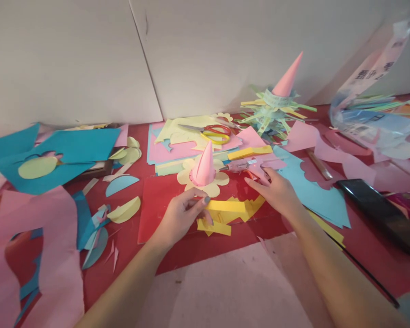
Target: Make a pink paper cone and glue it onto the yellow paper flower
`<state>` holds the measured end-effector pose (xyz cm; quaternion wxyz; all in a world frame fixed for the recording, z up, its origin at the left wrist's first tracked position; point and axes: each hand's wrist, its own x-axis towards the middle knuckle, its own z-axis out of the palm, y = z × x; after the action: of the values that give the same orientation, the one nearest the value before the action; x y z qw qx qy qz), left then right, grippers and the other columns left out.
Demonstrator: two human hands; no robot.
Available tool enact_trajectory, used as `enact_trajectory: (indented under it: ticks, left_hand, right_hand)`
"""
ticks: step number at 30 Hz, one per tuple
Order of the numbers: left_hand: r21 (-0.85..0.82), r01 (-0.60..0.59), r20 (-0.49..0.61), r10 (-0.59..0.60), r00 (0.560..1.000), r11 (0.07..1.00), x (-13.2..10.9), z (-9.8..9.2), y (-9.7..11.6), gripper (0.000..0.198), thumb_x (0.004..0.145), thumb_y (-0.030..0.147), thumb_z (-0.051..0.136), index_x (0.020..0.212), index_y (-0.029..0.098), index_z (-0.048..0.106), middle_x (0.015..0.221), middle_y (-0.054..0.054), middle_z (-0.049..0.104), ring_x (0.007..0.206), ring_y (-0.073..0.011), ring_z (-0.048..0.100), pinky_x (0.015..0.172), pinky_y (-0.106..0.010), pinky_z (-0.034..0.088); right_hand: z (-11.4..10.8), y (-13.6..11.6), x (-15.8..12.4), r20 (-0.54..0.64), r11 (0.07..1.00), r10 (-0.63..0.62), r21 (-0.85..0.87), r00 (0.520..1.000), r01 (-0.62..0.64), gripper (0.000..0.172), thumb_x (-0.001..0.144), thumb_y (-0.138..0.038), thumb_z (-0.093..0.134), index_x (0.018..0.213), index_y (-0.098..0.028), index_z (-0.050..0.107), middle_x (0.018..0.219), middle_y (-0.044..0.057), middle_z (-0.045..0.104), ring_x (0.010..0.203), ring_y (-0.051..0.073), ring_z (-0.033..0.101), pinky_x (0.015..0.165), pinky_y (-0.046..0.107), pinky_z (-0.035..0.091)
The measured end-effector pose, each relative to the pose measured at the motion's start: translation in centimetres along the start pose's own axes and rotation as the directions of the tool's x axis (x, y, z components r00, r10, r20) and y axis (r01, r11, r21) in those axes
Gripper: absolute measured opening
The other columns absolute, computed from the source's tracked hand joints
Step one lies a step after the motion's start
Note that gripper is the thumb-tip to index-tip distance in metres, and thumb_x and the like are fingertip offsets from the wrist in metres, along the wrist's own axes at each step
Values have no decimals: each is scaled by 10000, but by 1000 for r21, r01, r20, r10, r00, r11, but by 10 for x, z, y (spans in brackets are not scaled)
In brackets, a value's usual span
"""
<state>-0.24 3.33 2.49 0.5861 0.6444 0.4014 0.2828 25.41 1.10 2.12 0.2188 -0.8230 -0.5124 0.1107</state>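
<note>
My left hand (184,214) pinches a yellow paper strip (227,207) between thumb and fingers, over a pile of folded yellow strips (215,227). My right hand (276,189) is at the handle of a pink hot glue gun (239,165), thumb and forefinger spread on either side of it. The gun lies on its side, its nozzle pointing left toward a pink paper cone (204,168). That cone stands upright on a pale yellow paper flower (222,178), on a red sheet (157,200).
Red-and-yellow-handled scissors (215,133) lie on stacked paper behind. A finished-looking cone with fringed paper tiers (273,105) stands against the wall (225,54). Blue sheets (71,146) and pink offcuts (61,237) cover the left. A black phone-like object (379,214) and plastic bag (372,118) are right.
</note>
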Motion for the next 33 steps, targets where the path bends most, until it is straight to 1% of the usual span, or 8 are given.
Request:
enact_trajectory:
  ticks: [3,6,10,15,19,23,29,33]
  left_hand:
    - [38,10,4,-10,1000,999,0,0,-1,270,880,448,517,822,189,564,614,7,673,527,-100,578,514,-204,413]
    - [61,-5,-9,6,1000,998,0,-2,-2,256,860,430,556,804,185,606,614,8,660,589,-101,583,546,-199,410]
    - [36,-13,-2,13,1000,999,1,-2,-4,169,834,359,601,842,193,632,581,29,629,590,-92,581,579,-195,427]
    - [-46,-1,-76,-2,997,999,4,-2,-7,135,802,315,627,842,190,594,609,37,621,491,-69,524,499,-184,414]
    - [-67,-29,-126,21,992,997,4,-2,-7,117,783,284,644,828,185,603,695,30,611,513,-62,545,518,-188,451]
    - [-117,-30,-161,11,987,993,4,-1,-6,127,786,294,639,842,185,600,770,15,621,535,-89,607,544,-225,512]
    - [-88,-67,-284,39,958,994,4,1,-6,121,781,294,646,836,193,609,802,4,650,613,-120,660,655,-264,570]
    - [100,-160,-408,187,893,982,2,3,-6,113,793,265,637,890,209,635,893,-15,683,799,-143,670,773,-272,559]
  right_hand:
    - [0,1,0,-18,1000,-24,1,1000,24,513,713,-633,539,989,-201,577,874,81,640,745,240,584,602,293,393]
    - [1,2,1,-19,999,-34,-7,999,34,512,712,-641,542,977,-204,576,851,73,637,718,231,582,583,286,387]
    - [0,2,1,-8,1000,-25,-9,1000,25,507,714,-640,545,977,-208,566,872,74,635,734,233,580,589,286,386]
    - [-3,-2,0,34,1000,25,-12,999,-24,500,711,-620,550,994,-208,557,891,77,632,771,248,581,611,295,388]
    - [-4,-5,-1,24,1000,30,-3,999,-30,485,706,-608,553,982,-209,554,893,79,630,778,249,582,619,298,391]
    - [-3,-3,-1,13,1000,6,2,1000,-6,480,707,-620,548,958,-211,558,843,74,629,742,245,576,602,294,385]
    - [-2,-1,-1,16,1000,12,17,1000,-12,472,706,-613,561,955,-213,547,867,80,621,763,245,570,604,292,378]
    - [-4,-3,-3,30,999,28,29,999,-29,411,711,-603,558,873,-227,522,777,34,583,700,209,542,579,277,356]
